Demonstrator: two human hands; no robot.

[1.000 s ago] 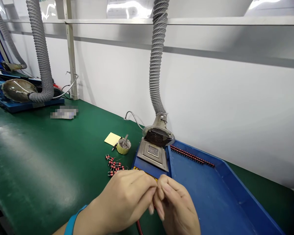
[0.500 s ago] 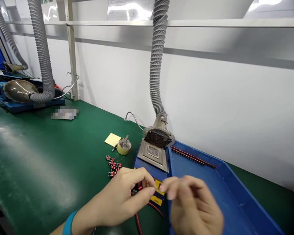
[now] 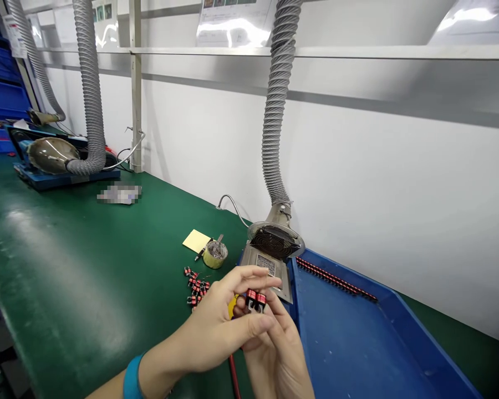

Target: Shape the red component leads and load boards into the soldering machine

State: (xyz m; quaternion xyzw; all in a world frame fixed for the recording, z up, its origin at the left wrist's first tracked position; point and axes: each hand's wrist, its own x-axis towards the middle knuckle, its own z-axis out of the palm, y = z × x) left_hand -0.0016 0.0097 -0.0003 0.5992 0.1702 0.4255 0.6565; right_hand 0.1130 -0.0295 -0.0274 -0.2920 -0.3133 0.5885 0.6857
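Observation:
Both hands meet at the bottom centre, in front of a solder pot (image 3: 267, 269). My left hand (image 3: 222, 324) pinches a few small red and black components (image 3: 255, 300) between thumb and forefinger. My right hand (image 3: 276, 346) lies under and behind it, fingers curled up against the same components. A loose pile of the same red components (image 3: 196, 285) lies on the green table (image 3: 87, 277) just left of the hands. A blue wristband (image 3: 132, 377) is on my left wrist.
A blue tray (image 3: 357, 338) at the right holds a row of red components (image 3: 336, 280) along its far wall. A grey fume hose (image 3: 276, 122) hangs over the solder pot. A small tin (image 3: 215, 254) and yellow note (image 3: 196, 240) sit behind the pile. Another hose and blue station (image 3: 62, 160) stand far left.
The hands parted half a second ago, then came together again higher up. The red components now show in the left hand's pinch. The camera view shifted slightly.

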